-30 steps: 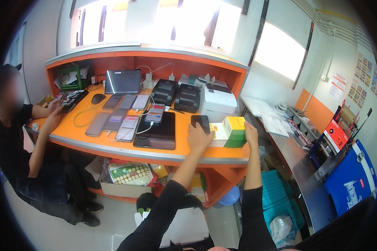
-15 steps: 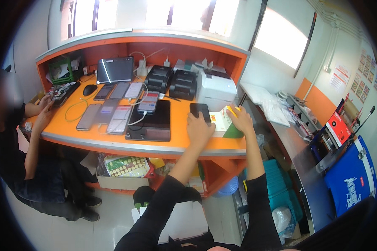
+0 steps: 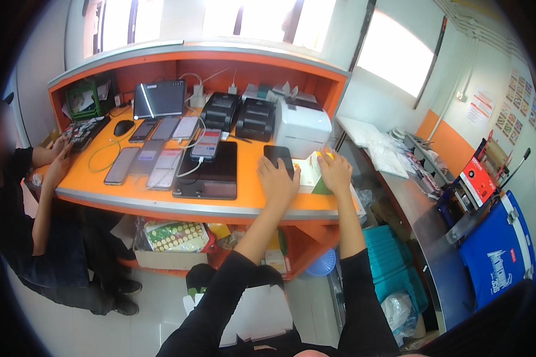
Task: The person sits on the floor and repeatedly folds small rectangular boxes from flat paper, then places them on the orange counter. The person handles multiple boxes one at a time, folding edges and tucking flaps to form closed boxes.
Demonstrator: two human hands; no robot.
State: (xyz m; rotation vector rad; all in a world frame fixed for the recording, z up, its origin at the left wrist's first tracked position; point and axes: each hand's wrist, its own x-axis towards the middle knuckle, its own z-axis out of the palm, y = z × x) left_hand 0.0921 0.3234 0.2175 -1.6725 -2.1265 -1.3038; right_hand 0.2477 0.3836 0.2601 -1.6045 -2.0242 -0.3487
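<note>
**Black sleeves, bare forearms**

Both arms wear black sleeves pushed up near the elbows, leaving the forearms bare down to the left hand (image 3: 278,180) and right hand (image 3: 336,172). No rings, watch or gloves show. Dark clothing continues at the lower edge.

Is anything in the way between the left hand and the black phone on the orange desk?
No. The left hand already rests against the near end of the black phone, so there is no gap. The right hand lies on the white and green box beside it.
</note>
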